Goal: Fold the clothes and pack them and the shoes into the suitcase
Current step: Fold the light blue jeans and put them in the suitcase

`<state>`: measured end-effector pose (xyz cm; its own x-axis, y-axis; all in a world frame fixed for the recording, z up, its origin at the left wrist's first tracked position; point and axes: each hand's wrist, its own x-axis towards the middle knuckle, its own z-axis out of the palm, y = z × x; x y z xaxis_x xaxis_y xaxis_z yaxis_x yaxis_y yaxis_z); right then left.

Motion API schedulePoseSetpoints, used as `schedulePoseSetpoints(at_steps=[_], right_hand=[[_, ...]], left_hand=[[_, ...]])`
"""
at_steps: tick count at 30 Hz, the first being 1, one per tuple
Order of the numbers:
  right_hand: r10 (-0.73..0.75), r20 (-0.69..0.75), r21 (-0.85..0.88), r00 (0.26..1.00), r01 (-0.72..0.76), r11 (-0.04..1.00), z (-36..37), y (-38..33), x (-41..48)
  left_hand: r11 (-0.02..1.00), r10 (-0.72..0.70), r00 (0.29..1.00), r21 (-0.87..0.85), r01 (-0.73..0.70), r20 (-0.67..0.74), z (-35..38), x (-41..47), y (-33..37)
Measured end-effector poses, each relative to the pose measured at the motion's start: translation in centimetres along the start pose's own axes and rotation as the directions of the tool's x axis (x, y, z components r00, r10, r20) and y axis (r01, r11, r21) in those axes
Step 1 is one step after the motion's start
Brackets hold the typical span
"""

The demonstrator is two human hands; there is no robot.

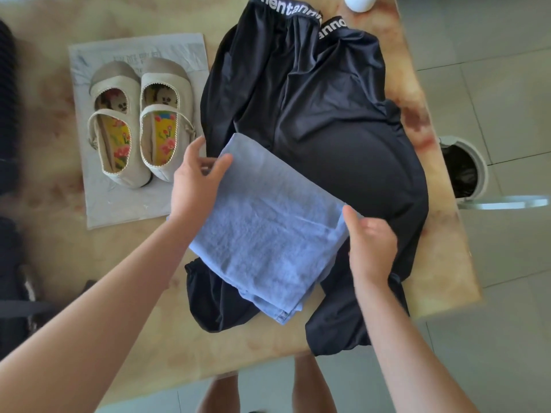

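Folded blue garment (268, 228) is held over black trousers (328, 114) near counter (134, 278) right edge, gripped by left hand (193, 186) and right hand (372, 248), fingers (221, 163) clasped on its opposite edges.

Quick count, as far as I can make out: two cream strap flats (117, 123), both on one crumpled white sheet (119, 204). One pair of black trousers (313, 108) with a lettered waistband. One folded light blue garment (268, 228). Two hands, left hand (195, 186) and right hand (372, 248). One marbled table (59, 263). One round waste bin (483, 162). One white container (359, 3), cut off at the top edge.
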<state>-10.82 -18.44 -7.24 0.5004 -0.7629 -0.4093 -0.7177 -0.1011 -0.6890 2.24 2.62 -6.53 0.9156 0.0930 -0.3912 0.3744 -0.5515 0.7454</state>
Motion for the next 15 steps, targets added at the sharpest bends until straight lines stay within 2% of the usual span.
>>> schedulePoseSetpoints(at_steps=[3, 8, 12, 15], right_hand=[[0.002, 0.001, -0.061, 1.000, -0.001, 0.998, 0.1, -0.5, 2.4], [-0.037, -0.024, -0.074, 0.999, 0.035, 0.997, -0.4, 0.5, 2.5], [-0.049, -0.114, -0.061, 0.992, 0.042, 0.997, -1.1, 1.0, 2.2], [0.044, -0.105, -0.006, 0.993, -0.045, 0.999, -1.0, 1.9, 1.9]], left_hand=[[0.999, 0.038, 0.999, 0.014, -0.037, -0.031, 0.9, 1.7, 1.9], [0.981, 0.067, 0.996, 0.187, -0.056, -0.057, 2.4, 2.6, 3.9], [0.997, 0.012, 0.988, 0.083, 0.001, -0.155, 2.1, 2.7, 3.2], [0.995, 0.020, 0.986, 0.096, -0.004, -0.165, 2.2, 2.6, 3.0]])
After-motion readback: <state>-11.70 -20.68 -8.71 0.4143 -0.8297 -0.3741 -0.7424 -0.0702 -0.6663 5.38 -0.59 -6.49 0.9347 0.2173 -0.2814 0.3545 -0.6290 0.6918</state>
